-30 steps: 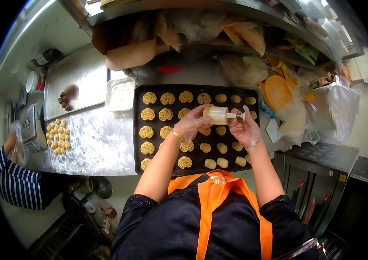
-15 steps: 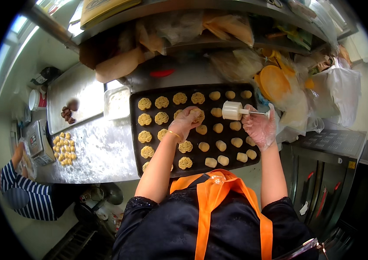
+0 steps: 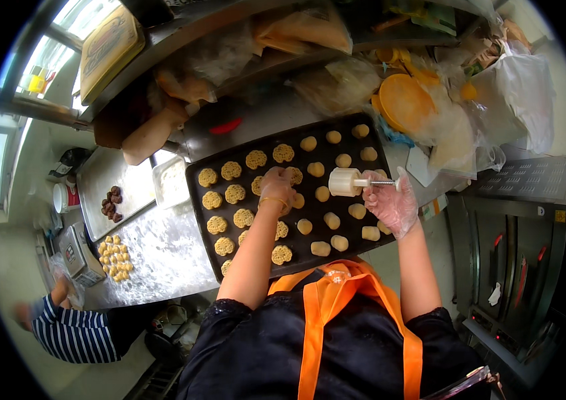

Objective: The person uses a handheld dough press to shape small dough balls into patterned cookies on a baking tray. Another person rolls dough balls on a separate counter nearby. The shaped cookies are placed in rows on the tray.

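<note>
My gloved left hand [image 3: 277,188] is low over the dark baking tray [image 3: 379,150], its fingers closed around the edge of a pressed, flower-shaped dough cake [image 3: 295,175]. The hand partly hides that cake and its neighbours. In my gloved right hand [image 3: 391,203] is a white plunger mould [image 3: 345,182], held sideways above the tray with its spring rod pointing right. Patterned cakes [image 3: 231,171] stand in rows on the tray's left part. Plain dough pieces [image 3: 331,221] fill the right part, some right beneath the mould.
Left of the tray are a white flour container [image 3: 173,180], a metal tray [image 3: 133,183] with dark filling balls [image 3: 111,203], and small yellow dough balls [image 3: 115,258] on the floured table. Plastic bags and a yellow bowl [image 3: 407,100] crowd the back right. A person in stripes [image 3: 73,333] works at far left.
My left hand has lowered the pressed cake from beside the mould to the tray. The right hand and mould have shifted slightly left in view. The whole view has turned.
</note>
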A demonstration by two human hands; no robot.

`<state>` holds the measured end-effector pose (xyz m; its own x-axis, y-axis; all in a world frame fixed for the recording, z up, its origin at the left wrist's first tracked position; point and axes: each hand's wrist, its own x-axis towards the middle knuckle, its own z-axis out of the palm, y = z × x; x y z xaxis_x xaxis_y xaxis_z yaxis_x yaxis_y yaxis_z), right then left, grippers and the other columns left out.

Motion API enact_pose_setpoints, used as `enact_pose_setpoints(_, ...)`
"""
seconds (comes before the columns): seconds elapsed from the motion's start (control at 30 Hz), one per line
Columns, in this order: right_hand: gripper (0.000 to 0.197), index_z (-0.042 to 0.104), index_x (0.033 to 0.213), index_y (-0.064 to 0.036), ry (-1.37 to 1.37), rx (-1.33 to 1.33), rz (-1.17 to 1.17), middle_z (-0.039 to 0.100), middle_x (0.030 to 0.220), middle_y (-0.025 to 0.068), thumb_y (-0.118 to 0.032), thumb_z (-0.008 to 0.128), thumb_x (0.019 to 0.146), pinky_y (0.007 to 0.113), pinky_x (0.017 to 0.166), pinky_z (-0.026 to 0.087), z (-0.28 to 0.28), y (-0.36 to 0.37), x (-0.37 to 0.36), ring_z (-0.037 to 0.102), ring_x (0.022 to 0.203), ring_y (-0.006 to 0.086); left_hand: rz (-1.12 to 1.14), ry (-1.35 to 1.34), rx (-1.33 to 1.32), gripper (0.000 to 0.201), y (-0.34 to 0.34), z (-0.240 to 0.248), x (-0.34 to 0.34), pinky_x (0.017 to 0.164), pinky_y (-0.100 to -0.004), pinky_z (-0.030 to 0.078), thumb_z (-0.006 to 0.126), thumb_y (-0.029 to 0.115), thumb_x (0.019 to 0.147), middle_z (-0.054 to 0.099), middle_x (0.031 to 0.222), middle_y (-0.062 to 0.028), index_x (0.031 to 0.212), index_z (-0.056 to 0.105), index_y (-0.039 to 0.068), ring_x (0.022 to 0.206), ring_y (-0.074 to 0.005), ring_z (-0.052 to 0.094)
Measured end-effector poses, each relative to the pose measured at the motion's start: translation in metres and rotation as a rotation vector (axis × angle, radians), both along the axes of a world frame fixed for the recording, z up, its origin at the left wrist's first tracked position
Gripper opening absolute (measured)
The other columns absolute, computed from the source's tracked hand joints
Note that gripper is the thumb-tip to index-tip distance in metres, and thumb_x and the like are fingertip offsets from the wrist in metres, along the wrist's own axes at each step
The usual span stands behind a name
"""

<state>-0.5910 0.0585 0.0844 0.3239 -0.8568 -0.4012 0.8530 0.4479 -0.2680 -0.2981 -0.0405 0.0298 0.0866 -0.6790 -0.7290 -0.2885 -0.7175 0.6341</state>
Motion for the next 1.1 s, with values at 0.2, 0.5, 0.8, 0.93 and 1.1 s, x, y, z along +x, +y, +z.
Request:
enact_pose_setpoints(0.2, 0.093, 0.051, 0.147, 0.0067, -0.007, 0.001, 0.077, 0.069, 0.122, 0.015, -0.058, 0.082, 0.088, 0.032, 0.083, 0.054, 0.0, 0.001, 0.002, 0.065, 0.1, 0.0246, -0.427, -0.44, -0.215, 0.036, -0.01, -0.017, 0.013, 0.093, -0.0408, 0.058, 0.07, 0.025, 0.099, 0.074, 0.124, -0.0144, 0.125, 0.07, 0.0, 0.108, -0.0355, 0.072)
enact_pose_setpoints(0.5, 0.063, 0.059, 0.133, 0.0032, 0.319, 0.066, 0.159, 0.069, 0.111, 0.0126, -0.05, 0.071, 0.102, 0.026, 0.08, 0.057, 0.015, -0.01, 0.073, 0.068, 0.093, 0.0168, -1.165, -0.926, -0.74, 0.023, 0.007, 0.025, 0.06, 0.098, -0.0406, 0.055, 0.071, 0.027, 0.097, 0.077, 0.107, -0.0111, 0.112, 0.079, 0.012, 0.11, -0.0306, 0.071)
enact_pose_setpoints(0.8, 0.063, 0.06, 0.133, -0.0012, 0.433, 0.119, 0.225, 0.068, 0.109, 0.011, -0.052, 0.075, 0.099, 0.024, 0.076, 0.058, 0.008, -0.014, 0.118, 0.068, 0.093, 0.0137, 0.272, 0.004, -0.164, 0.032, 0.064, 0.049, 0.113, 0.065, -0.0265, 0.061, 0.062, 0.02, 0.107, 0.079, 0.105, -0.0111, 0.131, 0.071, 0.0, 0.074, -0.016, 0.075)
enact_pose_setpoints(0.93, 0.062, 0.059, 0.134, -0.0025, 0.467, 0.118, 0.24, 0.067, 0.115, 0.0109, -0.051, 0.074, 0.099, 0.024, 0.078, 0.058, 0.001, -0.017, 0.133, 0.068, 0.097, 0.0137, 0.405, 0.072, -0.147, 0.029, 0.087, 0.022, 0.133, 0.067, -0.0261, 0.062, 0.063, 0.018, 0.109, 0.078, 0.105, -0.0104, 0.13, 0.071, 0.0, 0.076, -0.0144, 0.073)
enact_pose_setpoints(1.1, 0.058, 0.059, 0.138, -0.0043, 0.54, 0.147, 0.328, 0.066, 0.124, 0.0087, -0.045, 0.075, 0.101, 0.026, 0.085, 0.058, -0.027, -0.016, 0.147, 0.068, 0.104, 0.0146, 0.423, 0.107, -0.18, 0.03, 0.098, 0.01, 0.148, 0.066, -0.0271, 0.059, 0.063, 0.021, 0.108, 0.077, 0.103, -0.0079, 0.127, 0.072, 0.0, 0.072, -0.0138, 0.072)
